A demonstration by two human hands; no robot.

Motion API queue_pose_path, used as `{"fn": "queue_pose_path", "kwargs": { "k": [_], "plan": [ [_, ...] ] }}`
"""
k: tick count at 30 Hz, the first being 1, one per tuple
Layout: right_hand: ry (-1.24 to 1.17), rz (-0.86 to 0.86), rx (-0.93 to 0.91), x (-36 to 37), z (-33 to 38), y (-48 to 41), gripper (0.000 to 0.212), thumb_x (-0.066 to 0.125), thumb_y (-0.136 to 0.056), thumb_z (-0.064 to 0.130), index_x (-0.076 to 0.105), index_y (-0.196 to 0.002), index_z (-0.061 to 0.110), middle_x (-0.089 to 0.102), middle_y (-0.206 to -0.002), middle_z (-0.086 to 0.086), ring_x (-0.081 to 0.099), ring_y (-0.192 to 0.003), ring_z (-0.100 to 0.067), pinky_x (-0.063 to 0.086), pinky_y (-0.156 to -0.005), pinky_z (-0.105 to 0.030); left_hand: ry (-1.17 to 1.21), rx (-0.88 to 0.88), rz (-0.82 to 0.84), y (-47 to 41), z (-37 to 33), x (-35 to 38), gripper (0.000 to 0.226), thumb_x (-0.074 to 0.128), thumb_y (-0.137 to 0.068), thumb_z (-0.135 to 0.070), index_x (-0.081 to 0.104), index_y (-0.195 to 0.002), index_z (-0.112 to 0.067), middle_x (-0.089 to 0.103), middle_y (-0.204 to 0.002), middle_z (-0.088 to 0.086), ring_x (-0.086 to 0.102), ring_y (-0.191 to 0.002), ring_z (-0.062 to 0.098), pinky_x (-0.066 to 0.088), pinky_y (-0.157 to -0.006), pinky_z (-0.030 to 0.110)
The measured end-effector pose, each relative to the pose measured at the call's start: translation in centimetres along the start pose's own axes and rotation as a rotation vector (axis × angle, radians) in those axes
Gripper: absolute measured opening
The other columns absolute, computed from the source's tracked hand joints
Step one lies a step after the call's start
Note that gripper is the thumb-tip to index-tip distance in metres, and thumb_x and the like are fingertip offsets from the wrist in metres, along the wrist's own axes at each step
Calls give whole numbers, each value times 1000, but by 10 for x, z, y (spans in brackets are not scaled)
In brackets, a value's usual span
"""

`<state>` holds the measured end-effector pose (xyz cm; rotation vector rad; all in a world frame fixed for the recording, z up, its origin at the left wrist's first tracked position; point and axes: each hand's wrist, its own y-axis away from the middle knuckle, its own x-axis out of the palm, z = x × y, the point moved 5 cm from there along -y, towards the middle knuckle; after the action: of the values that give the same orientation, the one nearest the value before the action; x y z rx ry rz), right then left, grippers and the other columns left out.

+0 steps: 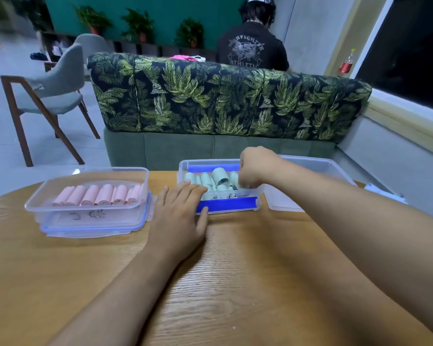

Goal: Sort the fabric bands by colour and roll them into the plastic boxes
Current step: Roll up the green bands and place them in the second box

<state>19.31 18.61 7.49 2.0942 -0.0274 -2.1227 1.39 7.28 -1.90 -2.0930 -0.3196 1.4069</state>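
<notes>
Left hand (pixel 183 208), fingers straight, steadies the near corner of the clear blue-clipped plastic box (pixel 225 204) on the wooden counter (pixel 235 270). The right hand (pixel 255 168) pinches one of the pale green fabric rolls (pixel 220 177) inside. Wedging it snug beside its neighbours should stop it unrolling.

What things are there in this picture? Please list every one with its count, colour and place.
pink rolls: about six, pink, left box
left box: one, clear, on blue-rimmed lid
green rolls: several, pale green, right box
right box: one, clear, on blue lid
clear container: one, right of right box
table: one, wooden, foreground
sofa: one, leaf print, behind table
chairs: two, grey, far left
plants: three, green, back wall
person: one, dark shirt, behind sofa
bottle: one, red, window ledge
left hand: flat on table, touching right box
right hand: curled among green rolls
</notes>
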Motion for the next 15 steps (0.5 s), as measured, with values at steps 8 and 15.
{"fn": "queue_pose_path", "kwargs": {
  "k": [8,15],
  "plan": [
    [160,88,27,12,9,-7,17,63,-87,17,50,-76,14,54,-74,-2,46,-61,-18,34,-51,-27,3,-9,12,-1,-1,-2,41,59,-93,-34,64,-132,-21,67,-133,-5,51,-140,21,38,-116,56],
    [266,70,-67,17,13,-9,23,60,-92,22,50,-73,14,55,-74,-3,52,-69,-23,36,-53,-29,6,-8,14,0,-2,-2,40,59,-93,-32,63,-132,-21,66,-133,-4,50,-141,21,38,-117,56]
  ]
}}
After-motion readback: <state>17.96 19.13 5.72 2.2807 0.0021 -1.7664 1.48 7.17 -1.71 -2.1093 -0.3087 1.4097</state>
